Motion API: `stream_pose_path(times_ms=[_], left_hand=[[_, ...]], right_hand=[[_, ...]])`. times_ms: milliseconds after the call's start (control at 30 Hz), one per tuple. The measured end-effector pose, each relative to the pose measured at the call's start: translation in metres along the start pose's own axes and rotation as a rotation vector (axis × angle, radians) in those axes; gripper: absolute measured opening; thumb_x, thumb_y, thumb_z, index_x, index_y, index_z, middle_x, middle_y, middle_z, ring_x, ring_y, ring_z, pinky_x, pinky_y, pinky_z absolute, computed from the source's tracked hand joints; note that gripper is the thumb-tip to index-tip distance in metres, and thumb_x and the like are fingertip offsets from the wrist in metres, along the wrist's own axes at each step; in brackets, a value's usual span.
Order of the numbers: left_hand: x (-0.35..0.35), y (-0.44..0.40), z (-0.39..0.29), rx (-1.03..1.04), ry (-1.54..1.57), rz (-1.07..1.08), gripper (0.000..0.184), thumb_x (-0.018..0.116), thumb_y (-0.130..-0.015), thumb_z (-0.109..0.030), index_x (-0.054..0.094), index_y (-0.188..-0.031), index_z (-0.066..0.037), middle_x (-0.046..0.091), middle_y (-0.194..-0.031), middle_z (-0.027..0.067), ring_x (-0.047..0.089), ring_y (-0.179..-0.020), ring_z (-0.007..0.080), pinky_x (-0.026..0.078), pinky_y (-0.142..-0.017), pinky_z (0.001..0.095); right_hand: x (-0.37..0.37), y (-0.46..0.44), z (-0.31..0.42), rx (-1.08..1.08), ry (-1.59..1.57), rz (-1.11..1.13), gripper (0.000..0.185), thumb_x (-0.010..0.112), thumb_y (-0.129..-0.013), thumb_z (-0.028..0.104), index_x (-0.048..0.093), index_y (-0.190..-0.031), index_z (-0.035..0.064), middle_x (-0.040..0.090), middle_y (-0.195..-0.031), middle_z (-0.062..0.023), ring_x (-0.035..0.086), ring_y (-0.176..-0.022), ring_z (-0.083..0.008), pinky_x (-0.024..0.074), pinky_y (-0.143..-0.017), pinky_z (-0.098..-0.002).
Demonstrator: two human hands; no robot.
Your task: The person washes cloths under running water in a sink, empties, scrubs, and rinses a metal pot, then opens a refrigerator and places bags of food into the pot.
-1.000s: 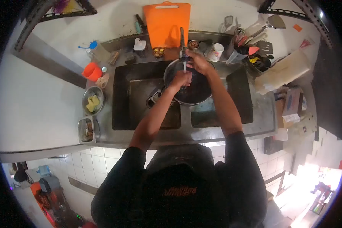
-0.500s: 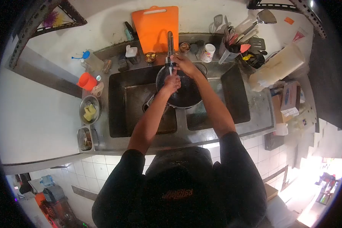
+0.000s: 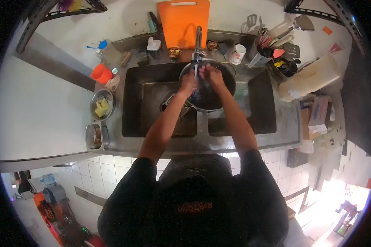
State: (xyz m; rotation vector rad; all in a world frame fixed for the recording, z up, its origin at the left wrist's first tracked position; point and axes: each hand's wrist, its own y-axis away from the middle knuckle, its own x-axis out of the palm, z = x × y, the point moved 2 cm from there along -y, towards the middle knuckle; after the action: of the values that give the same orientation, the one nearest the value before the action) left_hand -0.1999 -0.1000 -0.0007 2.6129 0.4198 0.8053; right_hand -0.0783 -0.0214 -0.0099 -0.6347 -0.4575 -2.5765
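Water runs from the upright faucet (image 3: 198, 43) into a large dark metal pot (image 3: 210, 96), which rests across the divider of the double sink (image 3: 152, 123). On the left of the stream is my left hand (image 3: 189, 82), over the pot; its fingers are too blurred to read. My right hand (image 3: 211, 75) is just right of the stream, fingers curled and apart, with nothing seen in it. The two hands do not touch. Under my left forearm, a smaller metal pot (image 3: 167, 103) sits in the left basin, partly hidden.
Behind the sink stand an orange cutting board (image 3: 183, 24), a white cup (image 3: 237, 54) and a utensil holder (image 3: 257, 59). Leftward are an orange cup (image 3: 101, 73), a bowl with yellow pieces (image 3: 102, 106) and a metal tray (image 3: 95, 136). A large plastic container (image 3: 311, 78) lies right.
My right hand has left the faucet and come down beside the water stream over the pot. My left hand has shifted slightly to the left of the stream.
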Motion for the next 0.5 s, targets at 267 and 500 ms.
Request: stream_pose_path(times_ms=[267, 500], left_hand=[[-0.061, 0.067, -0.033, 0.966, -0.608, -0.114, 0.014, 0.054, -0.092, -0.015, 0.054, -0.090, -0.002, 0.054, -0.070, 0.0012, 0.051, -0.061, 0.0090, 0.043, -0.057, 0.0250], [-0.070, 0.124, -0.008, -0.002, -0.365, -0.201, 0.040, 0.062, -0.085, -0.047, 0.058, -0.098, -0.009, 0.059, -0.088, 0.0031, 0.057, -0.080, 0.0149, 0.048, -0.071, 0.0322]], right_hand=[[0.065, 0.036, 0.038, 0.029, -0.321, -0.030, 0.048, 0.045, -0.092, 0.050, 0.053, -0.106, 0.0048, 0.060, -0.098, -0.0108, 0.062, -0.089, -0.0241, 0.0508, -0.073, -0.0346], [0.078, -0.003, 0.030, 0.028, -0.442, 0.193, 0.049, 0.038, -0.094, 0.052, 0.049, -0.108, 0.0073, 0.058, -0.093, -0.0137, 0.054, -0.069, -0.0200, 0.0464, -0.060, -0.0318]])
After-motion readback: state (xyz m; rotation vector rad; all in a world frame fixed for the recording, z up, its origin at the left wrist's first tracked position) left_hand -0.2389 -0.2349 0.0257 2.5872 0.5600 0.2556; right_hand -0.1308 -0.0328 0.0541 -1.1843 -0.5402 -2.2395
